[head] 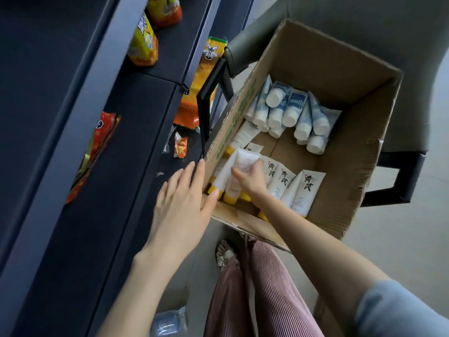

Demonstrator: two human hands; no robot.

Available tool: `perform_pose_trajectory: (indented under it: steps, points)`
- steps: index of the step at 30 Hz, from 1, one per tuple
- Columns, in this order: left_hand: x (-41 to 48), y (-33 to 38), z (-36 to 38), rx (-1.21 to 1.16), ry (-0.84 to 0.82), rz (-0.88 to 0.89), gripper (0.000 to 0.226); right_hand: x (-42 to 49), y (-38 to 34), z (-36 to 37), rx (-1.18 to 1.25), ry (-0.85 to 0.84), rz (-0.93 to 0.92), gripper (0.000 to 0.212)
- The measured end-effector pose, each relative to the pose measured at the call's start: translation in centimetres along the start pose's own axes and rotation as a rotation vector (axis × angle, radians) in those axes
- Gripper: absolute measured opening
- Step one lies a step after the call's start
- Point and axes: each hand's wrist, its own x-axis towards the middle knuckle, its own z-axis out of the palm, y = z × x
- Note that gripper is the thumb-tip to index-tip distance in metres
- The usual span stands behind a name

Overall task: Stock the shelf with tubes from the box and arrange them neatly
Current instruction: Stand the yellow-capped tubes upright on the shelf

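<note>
Tube in right hand, cap apparently lower-left

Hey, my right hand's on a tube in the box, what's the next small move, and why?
Probably lift the yellow-capped tube clear of the box: your right hand grips it, the open left hand is at the box edge, and the shelf lies just left.

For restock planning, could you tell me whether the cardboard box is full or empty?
Partly full: the box holds white-capped tubes at one end, yellow-capped tubes at the other, bare floor between.
</note>
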Motion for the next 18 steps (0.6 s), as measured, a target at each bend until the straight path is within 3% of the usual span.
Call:
perform_pose_trajectory:
  steps: [4, 7, 9, 13, 18]
  points:
    - [-0.1, 0.2, -0.6, -0.206, 0.101, 0.017, 0.066, -0.5, -2.8, -2.7, 0.248, -0.118, -0.015, 0.04]
    - [0.2, 1.0, -0.7, -0.498, 0.129, -0.018, 0.062, -1.6, -5.2, -5.4, 0.429, -0.278, -0.023, 0.017]
    - [0.4, 1.8, -0.6, -0.707, 0.089, -0.061, 0.056, -2.6, -6.6, -7.1, 0.573, -0.398, -0.037, 0.015]
    - [0.6, 3.9, -0.7, -1.112, -0.093, -0.174, 0.034, -4.7, -9.3, -9.7, 0.759, -0.639, -0.023, 0.041]
    - [0.0, 5.7, -0.5, -1.429, -0.382, -0.161, 0.039, -6.1, -10.9, -11.6, 0.636, -0.893, -0.148, 0.082]
